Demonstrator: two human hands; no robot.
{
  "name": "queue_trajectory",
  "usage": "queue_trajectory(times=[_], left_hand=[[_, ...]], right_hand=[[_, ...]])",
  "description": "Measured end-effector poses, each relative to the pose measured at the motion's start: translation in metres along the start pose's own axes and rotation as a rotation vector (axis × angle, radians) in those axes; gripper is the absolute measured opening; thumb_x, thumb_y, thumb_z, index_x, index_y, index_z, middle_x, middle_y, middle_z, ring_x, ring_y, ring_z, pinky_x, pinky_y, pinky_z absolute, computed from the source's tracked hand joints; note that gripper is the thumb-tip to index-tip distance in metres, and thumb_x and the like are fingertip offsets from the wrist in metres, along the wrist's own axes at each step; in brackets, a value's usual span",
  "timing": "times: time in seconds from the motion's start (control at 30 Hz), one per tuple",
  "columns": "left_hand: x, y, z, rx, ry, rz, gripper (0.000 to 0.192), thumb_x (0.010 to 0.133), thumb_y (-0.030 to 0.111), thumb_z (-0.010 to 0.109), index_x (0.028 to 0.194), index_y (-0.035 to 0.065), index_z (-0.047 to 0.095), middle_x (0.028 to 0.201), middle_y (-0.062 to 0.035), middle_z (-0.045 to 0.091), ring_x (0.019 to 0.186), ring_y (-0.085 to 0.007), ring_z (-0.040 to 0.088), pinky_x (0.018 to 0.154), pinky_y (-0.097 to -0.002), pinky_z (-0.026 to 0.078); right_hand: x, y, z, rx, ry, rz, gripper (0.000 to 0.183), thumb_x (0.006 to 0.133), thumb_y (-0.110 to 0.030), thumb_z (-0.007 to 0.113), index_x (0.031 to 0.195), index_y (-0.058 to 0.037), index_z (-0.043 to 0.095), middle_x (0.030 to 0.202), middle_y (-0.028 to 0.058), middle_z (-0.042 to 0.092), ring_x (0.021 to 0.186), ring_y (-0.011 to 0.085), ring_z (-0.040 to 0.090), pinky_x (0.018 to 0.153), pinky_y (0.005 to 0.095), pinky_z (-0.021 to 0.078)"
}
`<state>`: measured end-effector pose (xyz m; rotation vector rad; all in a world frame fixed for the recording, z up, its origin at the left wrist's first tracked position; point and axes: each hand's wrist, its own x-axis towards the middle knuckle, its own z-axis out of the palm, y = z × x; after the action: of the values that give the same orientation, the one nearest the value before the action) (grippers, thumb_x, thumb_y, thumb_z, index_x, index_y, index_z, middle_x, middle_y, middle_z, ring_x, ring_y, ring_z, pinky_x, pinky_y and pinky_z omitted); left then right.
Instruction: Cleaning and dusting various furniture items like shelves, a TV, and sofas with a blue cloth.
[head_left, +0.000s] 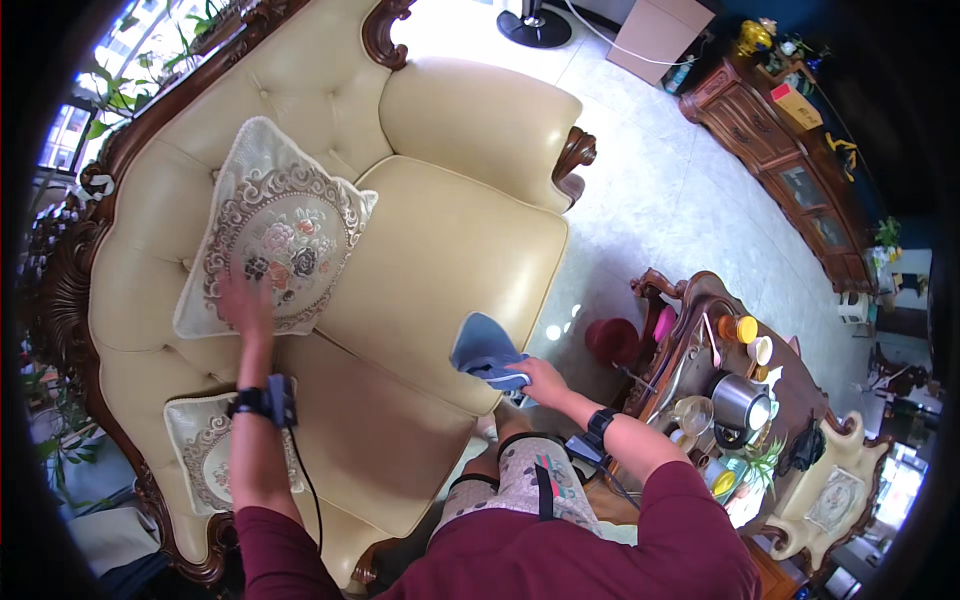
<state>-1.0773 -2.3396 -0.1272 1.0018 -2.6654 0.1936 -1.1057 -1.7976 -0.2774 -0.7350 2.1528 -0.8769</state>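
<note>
My left hand (247, 304) is at the lower left edge of an embroidered floral cushion (289, 240), which leans on the tufted back of a cream leather sofa (450, 262). The hand is slightly blurred, and whether it touches or grips the cushion I cannot tell. In my right hand (541, 381) a blue cloth item (487, 349), possibly a cap or folded cloth, is held over the front of the sofa seat. A second embroidered cushion (217, 457) lies lower left, partly behind my left forearm.
A carved wooden table (712, 292) at the right holds an electric kettle (739, 405), jars and cups. Beside it on the floor stands a dark red bin (611, 341). The sofa's padded armrest (480, 127) rises beyond the seat. A wooden cabinet (765, 150) stands at the far right.
</note>
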Motion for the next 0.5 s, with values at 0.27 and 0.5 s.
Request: queue_trajectory(times=[0.27,0.5], left_hand=[[-0.179,0.093,-0.029,-0.995,-0.861,-0.009,0.042,0.093,0.025,0.064,0.125,-0.0008,0.06,0.119,-0.0163,0.066,0.111,-0.0235,0.061,0.096,-0.034,0.047],[-0.211,0.179,-0.127,-1.39,-1.222,0.036,0.101,0.085,0.033,0.074,0.155,0.0073,0.005,0.155,-0.019,0.027,0.135,-0.0274,0.041,0.107,-0.0376,0.037]], right_hand=[[-0.071,-0.069,-0.025,0.178,0.35,0.171,0.053,0.079,-0.019,0.069,0.128,-0.008,0.055,0.114,0.0205,0.064,0.106,0.038,0.061,0.092,0.0439,0.048],[-0.052,-0.164,-0.079,0.384,0.383,-0.09,0.062,0.079,-0.024,0.071,0.132,0.0007,0.05,0.122,0.0241,0.059,0.114,0.0354,0.059,0.097,0.0399,0.046]])
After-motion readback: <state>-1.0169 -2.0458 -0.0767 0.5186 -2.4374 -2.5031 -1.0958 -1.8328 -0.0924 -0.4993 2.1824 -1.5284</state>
